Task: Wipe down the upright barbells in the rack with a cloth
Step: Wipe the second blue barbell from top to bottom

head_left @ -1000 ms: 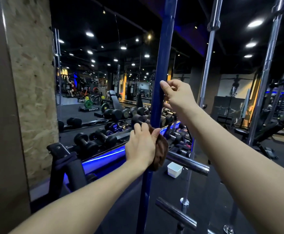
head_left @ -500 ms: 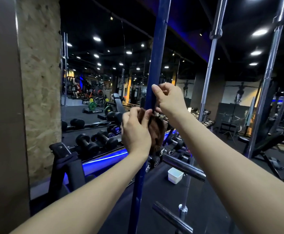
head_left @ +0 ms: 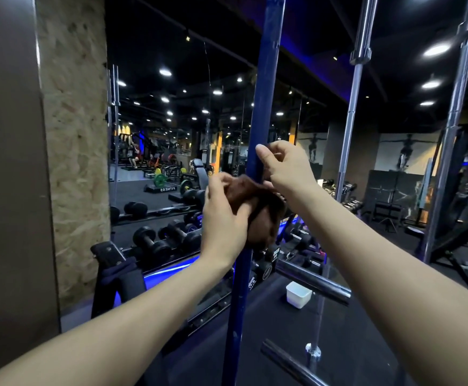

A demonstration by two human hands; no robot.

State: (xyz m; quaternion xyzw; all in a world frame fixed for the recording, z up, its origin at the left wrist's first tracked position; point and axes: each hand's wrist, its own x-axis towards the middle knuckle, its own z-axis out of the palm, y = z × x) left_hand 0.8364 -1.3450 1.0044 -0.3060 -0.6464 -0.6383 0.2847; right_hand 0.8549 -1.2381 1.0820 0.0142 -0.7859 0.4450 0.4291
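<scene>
Big mirror wall (head_left: 155,151) at 9 to 10 o'clock, reflecting gym floor and ceiling lights. Upright blue barbell (head_left: 260,112) running from 12 down to 6 o'clock through the middle. Two chrome barbells (head_left: 352,129) standing at 1 to 3 o'clock. Dumbbell rack (head_left: 168,240) low at 8 o'clock behind the blue bar. Both forearms reaching up and forward from 7 and 4 o'clock, bare. Left hand (head_left: 224,218) at centre, back toward the camera, fingers curled and clamped on the brown cloth (head_left: 258,215), pressing it against the blue bar. Right hand (head_left: 285,168) just above, at 1 o'clock of the left, wrist bent, thumb and fingers pinching the bar and seemingly the cloth's upper edge. White tub (head_left: 298,294) on the floor at 5 o'clock.
</scene>
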